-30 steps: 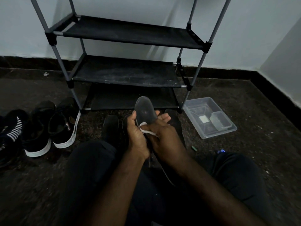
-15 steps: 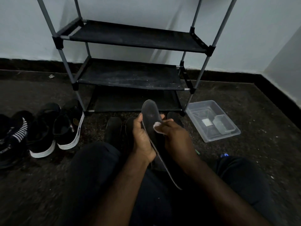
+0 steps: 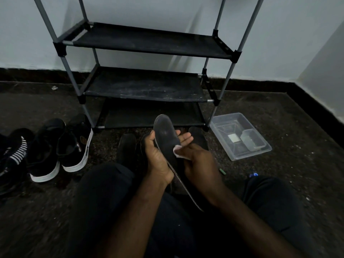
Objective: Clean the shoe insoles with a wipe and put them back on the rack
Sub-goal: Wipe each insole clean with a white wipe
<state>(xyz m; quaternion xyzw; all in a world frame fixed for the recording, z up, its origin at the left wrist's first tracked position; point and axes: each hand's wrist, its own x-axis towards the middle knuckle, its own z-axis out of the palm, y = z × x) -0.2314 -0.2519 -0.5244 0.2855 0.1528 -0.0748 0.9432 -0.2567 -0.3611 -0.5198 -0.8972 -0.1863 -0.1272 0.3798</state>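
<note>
Since the insole (image 3: 164, 134) looks thin and bendy, it's clamped mid-length in the left hand (image 3: 158, 159); the wipe (image 3: 177, 151) is pinched beside those fingers (image 3: 184, 139) by the right hand (image 3: 200, 161).

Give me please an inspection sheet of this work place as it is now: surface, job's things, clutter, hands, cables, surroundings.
Surface: dark speckled floor.
Job's things: insole held tilted; white wipe against it; rack with three dark shelves; other insoles on the floor.
Clutter: black shoes at left; clear box at right.
Hands: left hand grips the insole; right hand pinches the wipe.
Cables: nothing seen.
Surroundings: pale wall, dark skirting.
</note>
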